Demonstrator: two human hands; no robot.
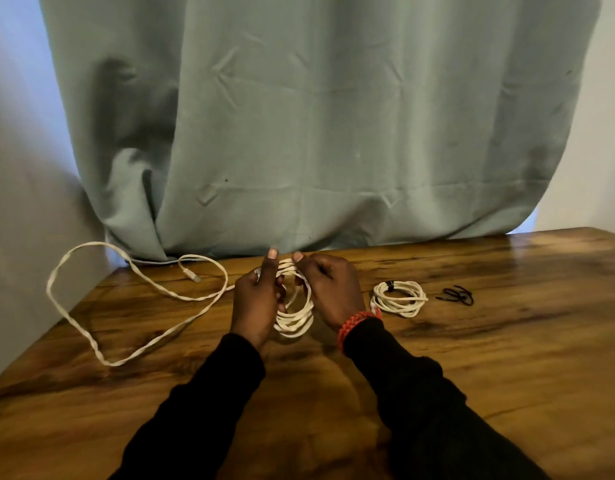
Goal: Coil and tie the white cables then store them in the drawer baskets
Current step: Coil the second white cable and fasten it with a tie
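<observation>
A partly wound coil of white cable (296,318) hangs between my two hands just above the wooden table (472,358). My left hand (254,299) holds the coil's left side, thumb raised. My right hand (328,289) pinches the top strands of the coil. The cable's loose tail (91,337) runs left in a wide loop over the table's left edge, its plug (194,277) lying near the curtain. To the right lies a finished white coil (399,299) bound with a black tie.
Several loose black ties (456,295) lie right of the finished coil. A grey-green curtain (316,133) hangs behind the table's far edge. A wall stands at the left. No drawer or basket is in view.
</observation>
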